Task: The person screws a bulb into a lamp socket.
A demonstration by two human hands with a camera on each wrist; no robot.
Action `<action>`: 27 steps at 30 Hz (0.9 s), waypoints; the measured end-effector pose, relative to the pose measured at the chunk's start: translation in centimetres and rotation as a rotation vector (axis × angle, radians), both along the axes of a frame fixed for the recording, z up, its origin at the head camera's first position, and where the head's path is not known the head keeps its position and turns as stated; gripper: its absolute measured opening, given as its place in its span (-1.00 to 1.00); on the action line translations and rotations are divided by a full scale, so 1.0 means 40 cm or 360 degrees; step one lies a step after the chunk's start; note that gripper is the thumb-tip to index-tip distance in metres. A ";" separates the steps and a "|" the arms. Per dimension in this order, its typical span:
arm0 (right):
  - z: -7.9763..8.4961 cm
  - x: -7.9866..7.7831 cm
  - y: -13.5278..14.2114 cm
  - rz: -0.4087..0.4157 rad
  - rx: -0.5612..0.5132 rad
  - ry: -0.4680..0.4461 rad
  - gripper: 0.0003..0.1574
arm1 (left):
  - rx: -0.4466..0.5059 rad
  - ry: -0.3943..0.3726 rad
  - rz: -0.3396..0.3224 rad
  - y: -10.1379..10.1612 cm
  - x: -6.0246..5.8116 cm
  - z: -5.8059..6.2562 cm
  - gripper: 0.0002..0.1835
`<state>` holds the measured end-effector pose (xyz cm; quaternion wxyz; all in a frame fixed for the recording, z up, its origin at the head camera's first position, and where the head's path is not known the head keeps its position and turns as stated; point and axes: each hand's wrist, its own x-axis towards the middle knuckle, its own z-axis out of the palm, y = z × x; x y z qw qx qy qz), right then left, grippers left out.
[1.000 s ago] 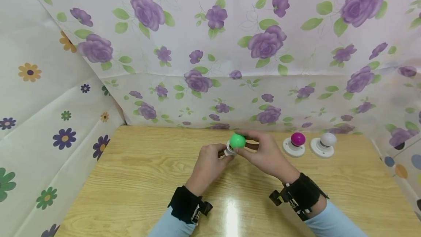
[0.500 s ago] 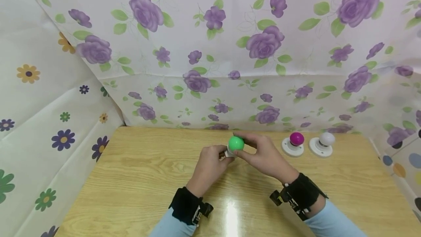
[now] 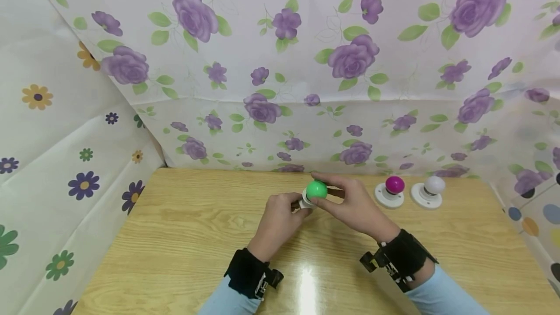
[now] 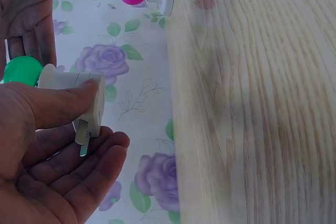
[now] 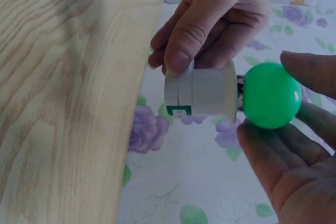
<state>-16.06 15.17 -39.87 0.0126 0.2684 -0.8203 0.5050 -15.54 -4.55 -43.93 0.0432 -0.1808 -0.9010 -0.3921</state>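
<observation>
Two grips meet over the tabletop point(image 3: 197, 222) in the head view: the left grip point(image 3: 279, 214) pinches a white holder point(image 3: 305, 203), while the right grip point(image 3: 347, 203) has fingers and thumb round the green bulb point(image 3: 316, 190), which sits at the holder's mouth. Off to the right we see a magenta bulb point(image 3: 395, 184) and a white bulb point(image 3: 434, 185), both on round white bases point(image 3: 388, 201) and well apart from the work. From the left wrist we find the thumb lying along the holder, fingers beneath, with two metal prongs point(image 4: 82, 132) poking out close to them; should the bulb be turned hard, we think the holder could twist in this pinch, or the prongs press into a finger. From the right wrist we see fingers above and below the smooth bulb and a strip of metal neck point(image 5: 240, 92) showing between bulb and holder. We cannot tell whether the threads have caught; if they have not, a loosened hold might let the bulb drop, and turning it at a tilt could cross them.
</observation>
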 end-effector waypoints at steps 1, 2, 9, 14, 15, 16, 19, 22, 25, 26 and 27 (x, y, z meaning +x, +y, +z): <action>0.001 0.001 0.001 0.0008 0.0001 -0.0001 -0.33 | 0.0008 -0.0003 -0.0005 0.000 0.001 0.000 -0.72; 0.001 0.001 0.003 0.0017 0.0002 0.0000 -0.33 | 0.0016 -0.0007 -0.0007 0.000 0.001 0.000 -0.72; 0.004 0.000 0.005 0.0045 -0.0020 -0.0019 -0.40 | 0.0009 -0.0020 0.0004 0.000 0.004 0.004 -0.71; 0.004 -0.003 0.000 -0.0020 0.0010 -0.0008 -0.41 | -0.0009 -0.0009 0.0000 0.002 0.003 0.004 -0.72; 0.005 -0.002 -0.001 -0.0035 0.0017 0.0002 -0.41 | -0.0015 -0.0002 -0.0001 0.002 0.003 0.003 -0.72; 0.005 -0.002 -0.002 -0.0041 0.0017 0.0018 -0.42 | -0.0019 0.0006 -0.0002 0.002 0.003 0.003 -0.72; 0.003 0.000 -0.006 -0.0051 0.0003 0.0088 -0.44 | -0.0044 0.0025 0.0004 0.003 0.002 0.004 -0.72; -0.002 0.002 -0.011 -0.0074 -0.0029 0.0172 -0.45 | -0.0053 0.0034 0.0006 0.005 0.003 0.007 -0.72; -0.009 0.005 -0.017 -0.0128 -0.0080 0.0216 -0.45 | -0.0057 0.0037 0.0007 0.005 0.004 0.008 -0.71; -0.012 0.006 -0.018 -0.0144 -0.0105 0.0219 -0.44 | -0.0053 0.0035 0.0005 0.005 0.005 0.008 -0.71; -0.015 0.007 -0.020 -0.0159 -0.0129 0.0220 -0.44 | -0.0050 0.0034 0.0005 0.005 0.005 0.008 -0.71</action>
